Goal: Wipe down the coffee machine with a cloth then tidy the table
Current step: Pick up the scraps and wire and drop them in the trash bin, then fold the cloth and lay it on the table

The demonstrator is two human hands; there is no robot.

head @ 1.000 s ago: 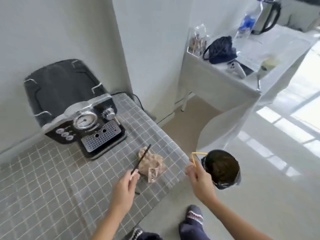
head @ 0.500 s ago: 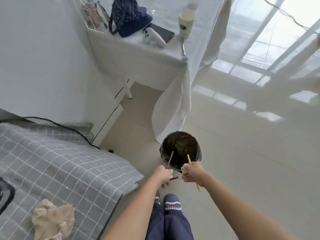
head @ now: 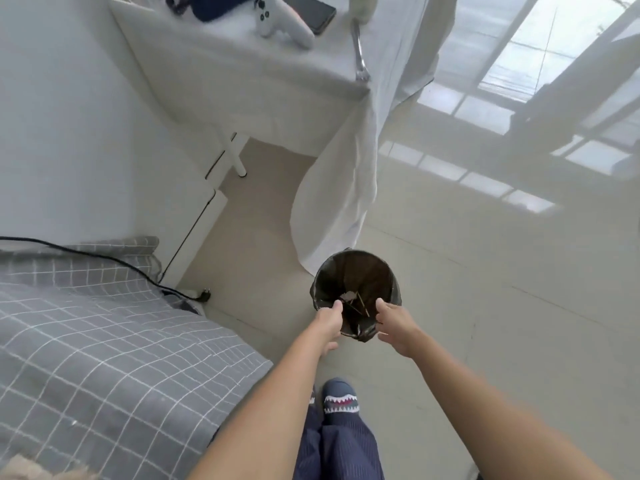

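A small round bin with a black liner (head: 356, 271) stands on the floor in front of me. Thin sticks and a scrap of litter (head: 356, 303) lie at its bottom. My left hand (head: 329, 323) hovers at the bin's near left rim, fingers loosely apart and empty. My right hand (head: 394, 323) hovers at the near right rim, open and empty. The table with the grey checked cloth (head: 104, 358) fills the lower left. A corner of the crumpled beige cloth (head: 34, 471) shows at the bottom left edge. The coffee machine is out of view.
A black power cable (head: 104, 259) runs across the table's far end to a plug (head: 204, 295) on the floor. Behind the bin hangs a white tablecloth (head: 332, 202) from a second table carrying a white game controller (head: 280, 19), a phone and a fork (head: 360, 53).
My view has tilted down to the bin. The black stick and the yellow stick have left my hands and now lie inside the bin. Both hands have opened.
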